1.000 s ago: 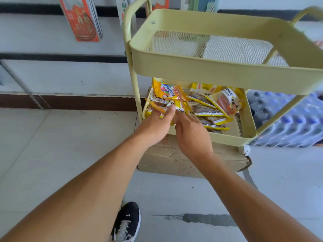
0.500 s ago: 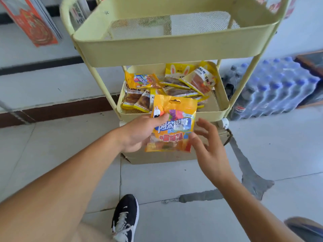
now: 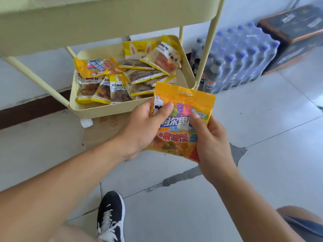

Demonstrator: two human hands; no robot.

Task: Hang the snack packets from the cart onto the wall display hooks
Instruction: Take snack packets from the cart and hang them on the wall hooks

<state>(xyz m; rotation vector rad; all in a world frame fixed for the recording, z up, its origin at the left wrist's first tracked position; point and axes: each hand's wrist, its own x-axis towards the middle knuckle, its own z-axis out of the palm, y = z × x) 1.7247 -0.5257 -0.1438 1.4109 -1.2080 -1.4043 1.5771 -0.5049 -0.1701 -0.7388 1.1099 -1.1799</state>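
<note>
An orange gummy packet (image 3: 181,100) with a cartoon rabbit and a hang slot at its top is held upright in front of the pale yellow cart (image 3: 104,109). My left hand (image 3: 145,126) grips its left side, thumb on the front. My right hand (image 3: 209,142) grips its right side, thumb on the front too. In the cart's lower tray lie several more snack packets (image 3: 122,75), yellow-edged, overlapping. The wall display hooks are out of view.
The cart's upper tray (image 3: 104,18) fills the top of the view. A cardboard box (image 3: 104,130) sits under the cart. Shrink-wrapped bottle packs (image 3: 239,58) and a dark carton (image 3: 295,32) stand at right. My black shoe (image 3: 111,217) is on the tiled floor.
My hands went from reaching into the lower tray to lifting out the orange packet. My right hand, open beside it half a second ago, now grips it. The view has swung left and down.
</note>
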